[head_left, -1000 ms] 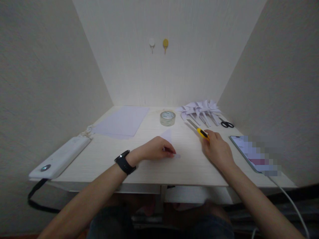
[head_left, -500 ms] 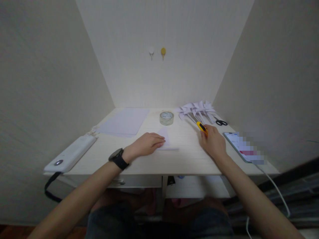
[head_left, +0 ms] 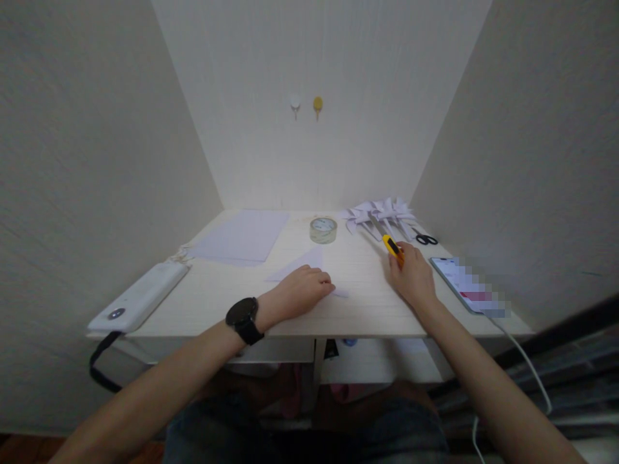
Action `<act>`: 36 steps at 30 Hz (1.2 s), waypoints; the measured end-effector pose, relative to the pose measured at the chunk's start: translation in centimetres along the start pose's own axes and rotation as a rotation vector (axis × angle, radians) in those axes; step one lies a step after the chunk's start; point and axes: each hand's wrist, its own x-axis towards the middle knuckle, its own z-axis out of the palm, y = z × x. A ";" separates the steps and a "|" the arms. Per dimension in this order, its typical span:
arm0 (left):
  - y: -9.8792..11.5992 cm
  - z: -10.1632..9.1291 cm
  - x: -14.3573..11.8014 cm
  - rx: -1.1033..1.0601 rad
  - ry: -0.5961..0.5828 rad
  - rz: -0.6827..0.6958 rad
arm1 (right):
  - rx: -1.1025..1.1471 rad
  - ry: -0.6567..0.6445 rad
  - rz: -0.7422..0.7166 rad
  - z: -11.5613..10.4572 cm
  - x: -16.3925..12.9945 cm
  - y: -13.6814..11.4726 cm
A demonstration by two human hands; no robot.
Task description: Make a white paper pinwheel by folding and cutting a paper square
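one pale folded paper sheet (head_left: 302, 264)

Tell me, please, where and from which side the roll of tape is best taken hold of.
Probably across its outer rim from above: the roll of tape lies flat on the table, hole upward, nothing touching it, and neither the left hand nor the right hand is near.

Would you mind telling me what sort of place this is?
Probably a small craft desk in a plain-walled nook: folded paper pinwheels, a tape roll, and a yellow utility knife under the right hand.
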 end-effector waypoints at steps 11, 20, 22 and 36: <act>-0.7 -2.1 -0.2 -0.517 -0.136 -0.209 | 0.057 0.056 0.016 -0.1 0.0 -0.2; -1.4 -3.4 -0.6 -0.852 -0.108 -0.414 | 0.806 -0.461 0.311 -4.7 0.4 -6.0; -1.2 -3.7 -0.8 -0.897 -0.109 -0.407 | 1.007 -0.634 0.298 -5.4 0.0 -7.8; -1.0 -3.5 -1.3 -0.937 -0.118 -0.348 | 1.224 -0.707 0.491 -5.1 -1.6 -12.6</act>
